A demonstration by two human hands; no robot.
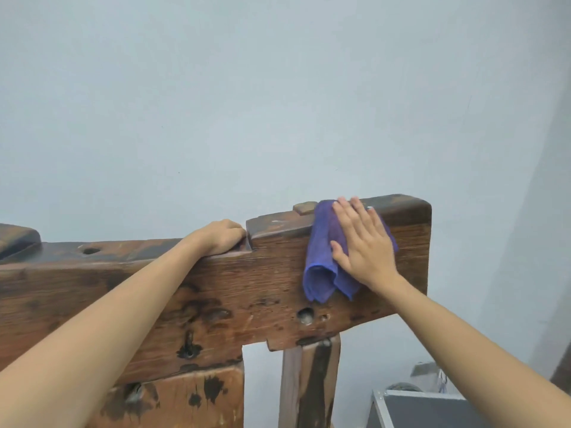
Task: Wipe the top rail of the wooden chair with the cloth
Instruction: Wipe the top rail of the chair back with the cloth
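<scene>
The chair's top rail [191, 282] is a thick, dark, weathered wooden beam running across the view, with a raised step at its right end. A blue-purple cloth [321, 264] is draped over that raised end and hangs down the front face. My right hand [364, 242] lies flat on the cloth with straight fingers, pressing it against the rail's front and top edge. My left hand [221, 237] curls over the rail's top edge just left of the step, gripping the wood.
A pale blue wall fills the background. Below the rail stand a wooden upright [309, 381] and a wide back panel [191, 400]. A grey metal-edged case [423, 409] sits on the floor at the lower right.
</scene>
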